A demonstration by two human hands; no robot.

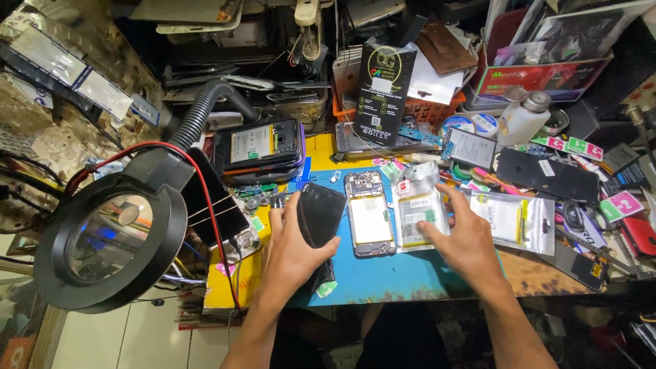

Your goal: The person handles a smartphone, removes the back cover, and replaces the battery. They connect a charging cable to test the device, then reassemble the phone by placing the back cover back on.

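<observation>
My left hand [292,254] grips a black phone screen panel [321,212], holding it tilted above the blue work mat [383,277]. Just right of it an opened phone body [369,213] lies face down on the mat, its battery and board exposed. My right hand [465,240] rests with spread fingers on a clear plastic bag holding a phone battery [417,212], beside the opened phone.
A round black magnifier lamp [109,236] on a ribbed hose stands at the left. Another opened phone [258,147] sits behind. A second bagged battery [512,220], a white bottle [523,116], black boxes, stickers and tools crowd the right and back.
</observation>
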